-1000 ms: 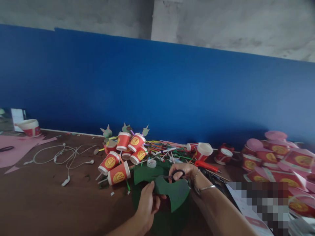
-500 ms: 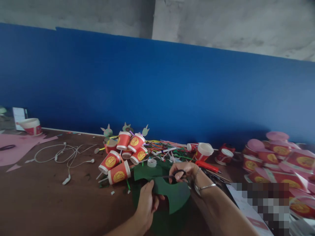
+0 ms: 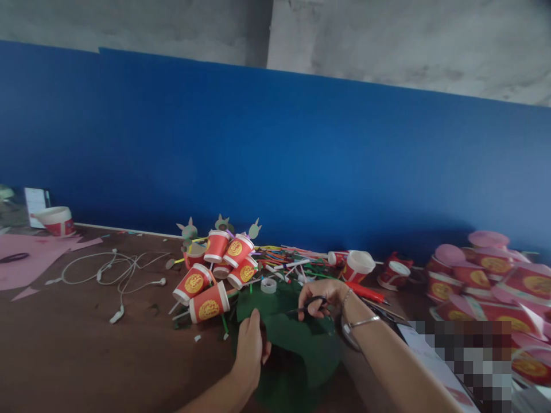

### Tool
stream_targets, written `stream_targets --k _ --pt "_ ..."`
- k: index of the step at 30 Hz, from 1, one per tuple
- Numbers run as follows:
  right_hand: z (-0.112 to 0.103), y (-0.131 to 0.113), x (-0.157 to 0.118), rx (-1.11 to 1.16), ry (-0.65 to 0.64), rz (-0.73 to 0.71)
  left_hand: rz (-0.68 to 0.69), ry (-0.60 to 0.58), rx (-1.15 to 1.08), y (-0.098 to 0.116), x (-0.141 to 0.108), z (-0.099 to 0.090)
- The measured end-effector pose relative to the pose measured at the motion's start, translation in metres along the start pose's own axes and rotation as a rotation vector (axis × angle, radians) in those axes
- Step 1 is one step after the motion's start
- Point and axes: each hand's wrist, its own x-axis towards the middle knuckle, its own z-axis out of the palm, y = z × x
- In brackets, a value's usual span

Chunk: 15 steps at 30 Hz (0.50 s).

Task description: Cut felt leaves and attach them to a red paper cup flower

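My left hand pinches the left side of a dark green sheet with a curved, cut edge. My right hand, with bracelets on the wrist, holds black-handled scissors, their blades pointing left over the sheet. More green material lies under it. A roll of white tape sits just behind the sheet. To the left, several red paper cups with yellow prints are piled, and rabbit-like paper heads stand behind them.
White earphones and pink paper lie left. Coloured straws, a white-rimmed cup and a red tool are behind my right hand. Red cups with pink paper pile up at right. A blue wall panel rises behind.
My left hand has shifted slightly left and up along the green sheet. The sheet has tilted flatter, and the scissors have moved slightly right, with more blade showing.
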Motion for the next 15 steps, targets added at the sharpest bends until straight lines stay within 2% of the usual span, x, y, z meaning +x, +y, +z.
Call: stream_targets --k 6,15 --pt "-0.007 -0.011 0.007 -0.055 -0.034 0.023 -0.055 0.078 -0.05 0.004 0.007 -0.001" --pt "0.0 -0.014 0.009 0.015 -0.085 -0.029 -0.054 0.088 -0.099 0.008 0.011 -0.002"
